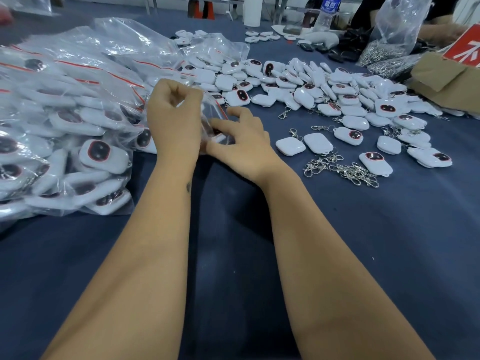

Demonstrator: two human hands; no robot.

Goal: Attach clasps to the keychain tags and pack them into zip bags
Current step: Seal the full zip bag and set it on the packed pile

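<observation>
Zip bag: a small clear zip bag point(214, 118) with a red seal line sits between both hands, just above the dark blue table point(363, 242).
Tag inside: a white keychain tag point(217, 137) shows through the bag's lower part.
Left hand: the left hand point(172, 120) is closed, pinching the bag's top edge.
Right hand: the right hand point(244, 141) has its fingers spread, pressing on the bag's lower right side.
Left of hands: a heap of packed bags point(59, 120), touching the left wrist.
Right of hands: loose white tags point(324, 87) piled beyond, near the fingers.
Clasps: a cluster of metal clasps point(342, 168) lies to the right, apart from the hands.
</observation>
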